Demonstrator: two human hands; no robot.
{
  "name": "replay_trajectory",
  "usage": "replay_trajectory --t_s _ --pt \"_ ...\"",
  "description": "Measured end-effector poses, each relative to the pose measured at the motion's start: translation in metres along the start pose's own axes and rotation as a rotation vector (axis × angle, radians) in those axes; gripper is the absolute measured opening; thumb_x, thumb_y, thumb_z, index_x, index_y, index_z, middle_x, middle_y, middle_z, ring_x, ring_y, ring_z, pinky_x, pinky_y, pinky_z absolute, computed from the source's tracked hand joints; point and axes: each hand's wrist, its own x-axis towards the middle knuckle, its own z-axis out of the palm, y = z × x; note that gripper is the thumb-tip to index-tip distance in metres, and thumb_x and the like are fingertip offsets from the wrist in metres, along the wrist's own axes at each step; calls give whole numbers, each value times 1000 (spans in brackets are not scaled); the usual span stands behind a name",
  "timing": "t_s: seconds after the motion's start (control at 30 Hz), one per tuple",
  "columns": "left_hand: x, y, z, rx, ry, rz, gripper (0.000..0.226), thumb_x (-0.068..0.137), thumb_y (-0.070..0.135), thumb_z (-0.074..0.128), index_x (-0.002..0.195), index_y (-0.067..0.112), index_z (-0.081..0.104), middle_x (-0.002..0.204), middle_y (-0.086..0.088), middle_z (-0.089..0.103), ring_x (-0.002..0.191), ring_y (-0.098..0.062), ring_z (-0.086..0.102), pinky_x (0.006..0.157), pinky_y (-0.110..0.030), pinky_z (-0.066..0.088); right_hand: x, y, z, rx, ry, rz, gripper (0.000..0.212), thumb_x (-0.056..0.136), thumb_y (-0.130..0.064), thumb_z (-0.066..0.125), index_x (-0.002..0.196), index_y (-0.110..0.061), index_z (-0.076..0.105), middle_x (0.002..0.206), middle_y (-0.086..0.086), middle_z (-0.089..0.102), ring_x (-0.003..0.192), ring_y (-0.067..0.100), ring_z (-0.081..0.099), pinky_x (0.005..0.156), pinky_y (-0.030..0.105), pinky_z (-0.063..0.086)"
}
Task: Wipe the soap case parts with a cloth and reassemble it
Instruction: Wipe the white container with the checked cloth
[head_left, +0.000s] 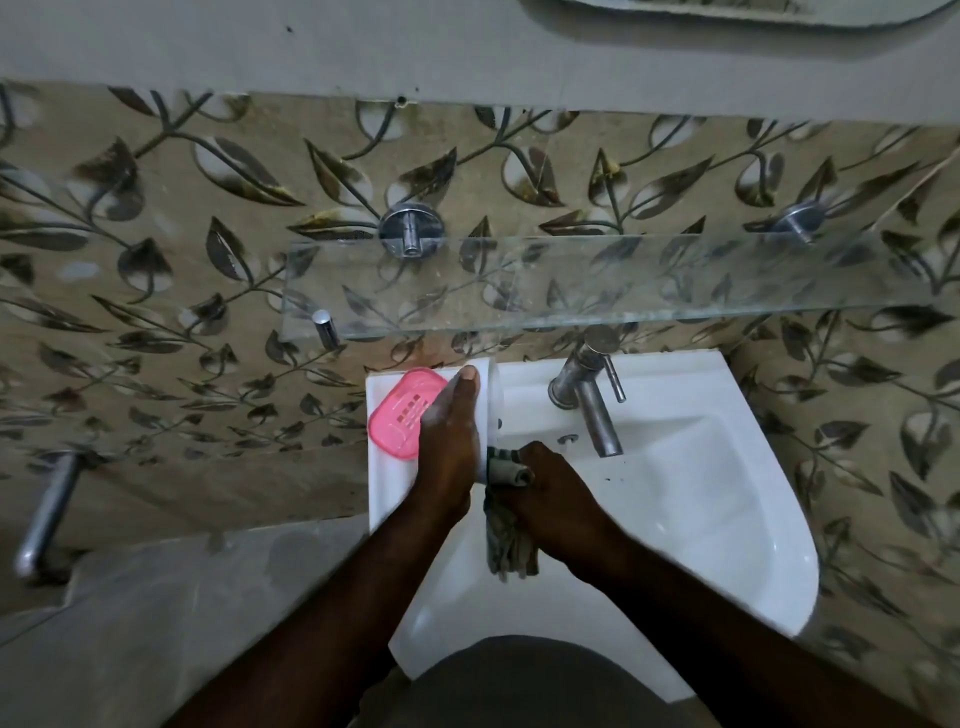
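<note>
A pink slotted soap case part (402, 410) lies flat on the left rim of the white sink (717, 519). My left hand (449, 441) holds a pale, see-through soap case part (492, 400) upright and edge-on over the rim, with the thumb pointing up along it. My right hand (556, 493) grips a grey cloth (511, 545) and presses its bunched top against the lower end of that part. The rest of the cloth hangs down into the basin. The far side of the pale part is hidden by my left hand.
A chrome tap (592, 410) stands at the back of the basin, right of my hands. A glass shelf (571, 283) juts out from the leaf-patterned wall above the sink. A metal bar (47, 512) sticks out at the far left.
</note>
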Motion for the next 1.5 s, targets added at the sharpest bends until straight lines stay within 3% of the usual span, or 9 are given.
replay_trajectory --t_s 0.07,0.27,0.37,0.47,0.7,0.93,1.1,1.33,1.5 --pt "2 1 -1 -17 3 80 61 65 67 68 108 24 70 114 -12 71 108 -36 65 97 -55 49 -2 -13 -4 153 10 53 16 88 -3 55 72 -4 58 81 24 66 73 34 68 62 37 55" --pt "-3 7 1 -31 -64 -20 36 93 43 56 110 13 65 100 -20 68 86 -33 65 78 -50 56 7 15 -3 -579 75 -220 20 88 -28 60 107 -28 65 101 -2 57 80 17 61 65 31 51" --pt "-3 6 1 -45 -48 15 34 92 42 57 110 14 65 95 -16 68 82 -31 65 65 -37 57 10 -5 -7 -363 26 -76 14 83 -17 59 74 -8 65 76 10 61 61 23 64 55 36 53" --pt "-1 12 -1 -114 19 118 27 88 42 64 101 18 70 98 -15 71 92 -35 67 84 -47 56 13 -27 -7 -19 17 48 16 82 -10 58 68 -1 55 72 21 62 62 25 64 50 31 47" --pt "-3 13 -9 -164 40 11 19 90 35 64 85 17 68 72 -8 70 73 -29 65 76 -49 56 7 -7 1 -578 -25 -246 20 89 -37 54 89 -19 63 96 1 53 77 25 59 65 36 49" --pt "-3 28 -2 -103 24 87 34 83 41 70 101 12 72 96 -10 74 91 -30 69 86 -44 57 18 -45 -4 -51 93 -34 23 80 -11 63 63 -18 51 67 -2 58 66 17 58 65 35 46" --pt "-4 32 -8 -62 -74 -49 22 90 39 63 84 18 65 53 3 68 56 -19 66 57 -30 56 12 -8 -3 -530 5 -314 10 84 -26 61 94 -25 59 93 -3 54 73 24 60 60 37 49" --pt "-6 30 -5 19 -144 -37 25 90 41 62 93 17 69 73 -9 73 63 -26 67 67 -37 57 4 -20 7 -77 123 -74 32 80 -6 62 65 -26 42 77 -2 51 74 19 56 63 31 42" --pt "8 37 -17 -117 -215 -201 44 92 45 57 118 10 64 81 -9 71 70 -24 66 64 -33 56 4 -7 2 -495 -24 -358 18 83 -8 54 98 -15 60 103 -3 47 73 20 59 60 35 51"
